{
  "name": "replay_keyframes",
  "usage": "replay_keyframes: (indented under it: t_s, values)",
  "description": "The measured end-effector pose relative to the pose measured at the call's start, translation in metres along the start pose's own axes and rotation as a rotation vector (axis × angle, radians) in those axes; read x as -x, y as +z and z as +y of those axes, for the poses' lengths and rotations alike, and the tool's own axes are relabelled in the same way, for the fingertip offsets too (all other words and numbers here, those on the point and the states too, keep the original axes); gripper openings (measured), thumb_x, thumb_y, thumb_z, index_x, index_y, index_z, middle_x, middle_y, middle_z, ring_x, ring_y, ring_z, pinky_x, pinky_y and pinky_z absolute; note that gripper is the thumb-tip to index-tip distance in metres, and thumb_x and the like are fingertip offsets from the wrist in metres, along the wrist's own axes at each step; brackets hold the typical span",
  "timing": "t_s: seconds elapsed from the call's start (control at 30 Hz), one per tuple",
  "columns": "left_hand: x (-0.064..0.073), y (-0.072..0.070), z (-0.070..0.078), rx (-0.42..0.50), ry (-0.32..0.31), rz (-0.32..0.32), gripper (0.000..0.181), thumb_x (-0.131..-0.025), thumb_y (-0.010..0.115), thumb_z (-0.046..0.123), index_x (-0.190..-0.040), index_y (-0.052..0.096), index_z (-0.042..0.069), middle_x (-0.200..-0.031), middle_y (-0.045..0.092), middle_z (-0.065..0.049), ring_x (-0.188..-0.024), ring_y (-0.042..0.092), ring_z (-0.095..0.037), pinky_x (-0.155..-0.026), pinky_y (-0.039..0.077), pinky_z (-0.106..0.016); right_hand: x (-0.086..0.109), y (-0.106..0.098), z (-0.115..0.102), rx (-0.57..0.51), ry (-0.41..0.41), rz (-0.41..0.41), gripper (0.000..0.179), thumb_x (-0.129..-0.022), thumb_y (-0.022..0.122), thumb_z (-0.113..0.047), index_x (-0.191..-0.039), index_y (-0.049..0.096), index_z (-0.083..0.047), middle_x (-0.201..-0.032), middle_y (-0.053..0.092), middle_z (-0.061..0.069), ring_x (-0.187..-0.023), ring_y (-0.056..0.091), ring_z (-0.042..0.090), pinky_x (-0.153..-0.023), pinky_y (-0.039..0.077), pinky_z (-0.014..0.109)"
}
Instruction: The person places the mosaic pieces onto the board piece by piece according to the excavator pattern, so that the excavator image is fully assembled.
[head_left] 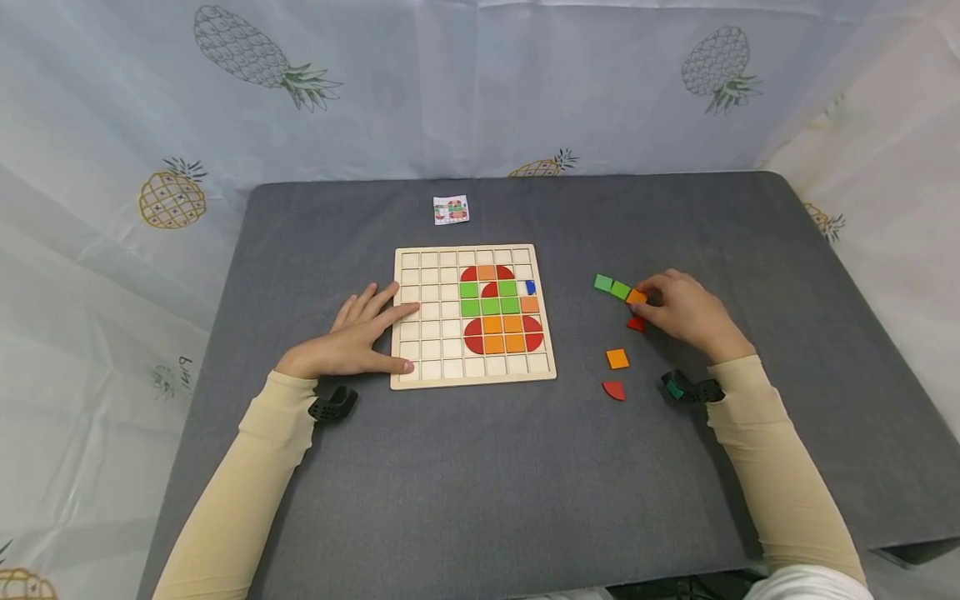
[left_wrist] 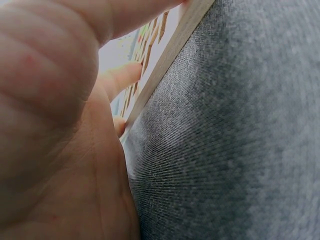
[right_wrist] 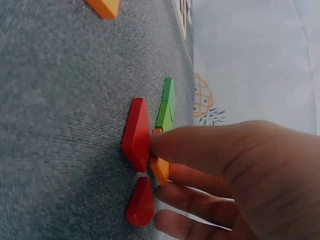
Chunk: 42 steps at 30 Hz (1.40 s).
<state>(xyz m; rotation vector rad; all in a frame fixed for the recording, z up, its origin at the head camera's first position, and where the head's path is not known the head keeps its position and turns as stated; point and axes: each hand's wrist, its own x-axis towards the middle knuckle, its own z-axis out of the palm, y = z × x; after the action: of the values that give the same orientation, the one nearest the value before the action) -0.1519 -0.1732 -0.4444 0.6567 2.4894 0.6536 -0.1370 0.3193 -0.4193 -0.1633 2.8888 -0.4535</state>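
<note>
A square wooden grid board [head_left: 431, 340] lies on the table, with red, orange and green pieces and one small blue piece [head_left: 530, 287] set in its right part. My left hand [head_left: 352, 337] spreads its fingers over the board's left edge, thumb at the near corner. To the right of the board, my right hand [head_left: 692, 312] pinches an orange square tile [right_wrist: 161, 171] between thumb and fingers. That tile sits at the end of a row with two green tiles [head_left: 619, 290]. Two red pieces [right_wrist: 136, 132] lie just beside the thumb in the right wrist view.
Nearer the front lie another orange tile [head_left: 617, 358] and a red quarter-round piece [head_left: 614, 390]. Behind the board is a small printed card [head_left: 451, 210] with a coloured pattern. A grey cloth [head_left: 480, 475] covers the table, and a pineapple-print curtain [head_left: 480, 92] hangs around it.
</note>
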Motion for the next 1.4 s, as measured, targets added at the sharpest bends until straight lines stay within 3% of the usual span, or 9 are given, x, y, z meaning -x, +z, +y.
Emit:
replay_keyframes:
  t_s: [0.23, 0.57, 0.73, 0.87, 1.0, 1.2, 1.4]
  values:
    - [0.001, 0.000, -0.001, 0.004, 0.001, 0.006, 0.097, -0.083, 0.079, 0.051, -0.162, 0.026, 0.029, -0.173, -0.008, -0.005, -0.158, -0.018, -0.036, -0.124, -0.011, -0.061, -0.007, 0.005, -0.007, -0.022, -0.022, 0.016, 0.052, -0.100, 0.063, -0.030, -0.142, 0.054, 0.001, -0.129, 0.054, 0.024, -0.106, 0.055, 0.035, -0.080, 0.051, 0.053]
    - [0.003, -0.001, 0.001, 0.004, 0.005, 0.004, 0.097, -0.084, 0.078, 0.051, -0.162, 0.026, 0.029, -0.173, -0.009, -0.004, -0.158, -0.019, -0.035, -0.124, -0.011, -0.060, -0.019, 0.013, -0.019, 0.010, -0.091, 0.082, 0.038, -0.097, 0.066, -0.019, -0.129, 0.066, 0.001, -0.124, 0.062, 0.024, -0.111, 0.054, 0.041, -0.093, 0.044, 0.059]
    - [0.002, -0.001, 0.000, 0.003, 0.010, 0.002, 0.097, -0.084, 0.078, 0.051, -0.162, 0.026, 0.029, -0.173, -0.008, -0.004, -0.158, -0.018, -0.035, -0.124, -0.011, -0.060, -0.021, 0.013, -0.025, 0.007, -0.093, 0.030, 0.042, -0.097, 0.066, -0.023, -0.132, 0.064, 0.000, -0.127, 0.061, 0.024, -0.113, 0.054, 0.040, -0.095, 0.044, 0.059]
    - [0.002, 0.000, 0.001, 0.002, 0.008, 0.003, 0.096, -0.084, 0.078, 0.052, -0.162, 0.025, 0.030, -0.173, -0.008, -0.002, -0.158, -0.018, -0.034, -0.125, -0.010, -0.059, -0.014, 0.005, -0.025, 0.006, -0.055, -0.056, 0.052, -0.098, 0.066, -0.025, -0.141, 0.055, 0.002, -0.131, 0.055, 0.026, -0.113, 0.053, 0.039, -0.091, 0.047, 0.057]
    - [0.002, -0.001, 0.002, 0.007, 0.012, 0.007, 0.097, -0.084, 0.078, 0.050, -0.162, 0.026, 0.028, -0.173, -0.007, -0.004, -0.158, -0.017, -0.035, -0.124, -0.010, -0.060, -0.006, -0.001, -0.023, 0.014, -0.036, -0.100, 0.048, -0.098, 0.064, -0.019, -0.140, 0.055, 0.005, -0.128, 0.056, 0.027, -0.110, 0.056, 0.037, -0.090, 0.050, 0.055]
    - [0.002, -0.002, 0.002, 0.005, 0.011, 0.006, 0.096, -0.084, 0.078, 0.050, -0.162, 0.026, 0.028, -0.173, -0.008, -0.003, -0.158, -0.017, -0.035, -0.124, -0.010, -0.060, -0.007, 0.000, -0.030, -0.103, -0.143, -0.083, 0.041, -0.098, 0.066, -0.017, -0.133, 0.060, 0.003, -0.120, 0.065, 0.020, -0.104, 0.062, 0.032, -0.090, 0.053, 0.050]
    - [0.002, -0.001, 0.001, 0.004, 0.009, 0.001, 0.097, -0.084, 0.078, 0.051, -0.162, 0.026, 0.028, -0.173, -0.007, -0.004, -0.158, -0.017, -0.035, -0.124, -0.011, -0.060, -0.018, -0.006, -0.069, -0.198, -0.232, -0.091, 0.043, -0.097, 0.069, -0.021, -0.135, 0.060, -0.004, -0.124, 0.064, 0.012, -0.107, 0.061, 0.027, -0.092, 0.054, 0.048]
